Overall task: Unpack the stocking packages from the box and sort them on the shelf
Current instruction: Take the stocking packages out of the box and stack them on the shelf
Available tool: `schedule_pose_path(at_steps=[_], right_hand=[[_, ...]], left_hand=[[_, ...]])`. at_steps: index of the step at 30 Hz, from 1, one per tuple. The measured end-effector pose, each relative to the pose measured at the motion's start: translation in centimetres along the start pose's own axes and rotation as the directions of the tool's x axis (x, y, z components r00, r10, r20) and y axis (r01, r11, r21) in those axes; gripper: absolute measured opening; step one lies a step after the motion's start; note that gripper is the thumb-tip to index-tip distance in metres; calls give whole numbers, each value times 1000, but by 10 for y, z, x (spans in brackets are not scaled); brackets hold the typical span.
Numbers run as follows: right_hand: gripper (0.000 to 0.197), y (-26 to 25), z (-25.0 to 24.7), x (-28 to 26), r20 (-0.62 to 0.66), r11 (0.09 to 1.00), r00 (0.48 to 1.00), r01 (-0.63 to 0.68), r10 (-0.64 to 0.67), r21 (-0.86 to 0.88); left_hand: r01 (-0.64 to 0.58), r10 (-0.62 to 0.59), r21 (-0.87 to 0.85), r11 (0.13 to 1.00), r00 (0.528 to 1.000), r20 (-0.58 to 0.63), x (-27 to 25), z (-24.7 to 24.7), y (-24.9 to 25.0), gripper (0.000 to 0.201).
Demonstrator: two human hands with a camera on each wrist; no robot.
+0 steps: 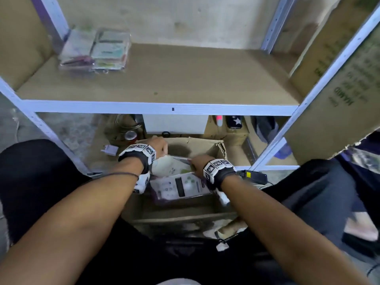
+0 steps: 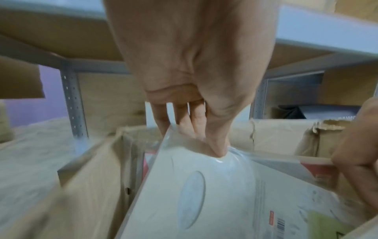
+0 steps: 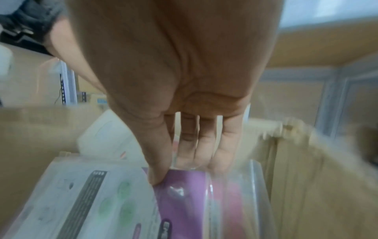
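An open cardboard box (image 1: 207,146) stands on the floor between my knees, with stocking packages inside. My left hand (image 1: 159,148) pinches the top edge of a white, clear-wrapped stocking package (image 1: 174,167), which stands tilted in the box. In the left wrist view its thumb (image 2: 216,145) presses the wrap and the fingers lie behind the package (image 2: 204,194). My right hand (image 1: 198,163) grips the package's other end. In the right wrist view its thumb (image 3: 157,169) lies on a purple pack (image 3: 184,194). Another white package (image 1: 178,187) lies flat beneath.
Two stacks of sorted packages (image 1: 96,50) sit at the back left of the wooden shelf (image 1: 185,79) above the box. A large cardboard sheet (image 1: 339,99) leans at the right. Small items and a white box (image 1: 174,124) sit under the shelf.
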State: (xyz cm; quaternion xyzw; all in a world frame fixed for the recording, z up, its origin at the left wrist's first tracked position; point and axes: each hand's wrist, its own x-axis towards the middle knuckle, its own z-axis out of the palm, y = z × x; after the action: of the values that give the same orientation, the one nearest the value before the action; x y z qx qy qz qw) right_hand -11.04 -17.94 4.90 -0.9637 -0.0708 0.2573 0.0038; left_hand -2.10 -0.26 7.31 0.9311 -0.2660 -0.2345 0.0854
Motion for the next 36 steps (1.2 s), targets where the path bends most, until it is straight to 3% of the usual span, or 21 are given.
schedule_pose_path(at_steps=[2, 5, 8, 11, 18, 22, 26, 30, 33, 36], right_hand=[[8, -2, -20, -15, -46, 999, 999, -20, 18, -41], [26, 1, -48, -32, -87, 998, 995, -47, 42, -51], [7, 2, -78, -52, -147, 997, 986, -77, 73, -28], [19, 5, -103, -65, -214, 994, 974, -85, 69, -66], [19, 17, -156, -96, -448, 998, 893, -60, 43, -23], [14, 30, -183, -111, -502, 997, 862, -44, 72, 68], [13, 49, -202, -119, -544, 986, 832, -24, 111, 165], [13, 64, -210, -115, -565, 958, 814, 40, 134, 285], [13, 71, -211, -104, -569, 901, 812, 141, 132, 410], [4, 74, -214, -90, -554, 804, 819, 226, 150, 551]], left_hand=[[-10, 11, 29, 1000, 998, -65, -16, -20, 4, 22], [-32, 35, 26, 999, 991, -127, -35, -49, 11, 23], [-66, 64, -4, 998, 975, -214, -50, -79, 16, 24], [-101, 95, -10, 995, 955, -281, -64, -108, 23, 16], [-146, 121, -29, 989, 904, -409, -89, -179, 25, 9], [-189, 114, -98, 977, 854, -508, -100, -212, 12, 4], [-213, 42, -258, 942, 841, -539, -100, -235, -9, 13], [-261, -89, -422, 868, 755, -650, -93, -248, -31, 21], [-315, -213, -581, 750, 717, -664, -80, -253, -51, 29], [-374, -365, -698, 610, 649, -667, -63, -254, -71, 30]])
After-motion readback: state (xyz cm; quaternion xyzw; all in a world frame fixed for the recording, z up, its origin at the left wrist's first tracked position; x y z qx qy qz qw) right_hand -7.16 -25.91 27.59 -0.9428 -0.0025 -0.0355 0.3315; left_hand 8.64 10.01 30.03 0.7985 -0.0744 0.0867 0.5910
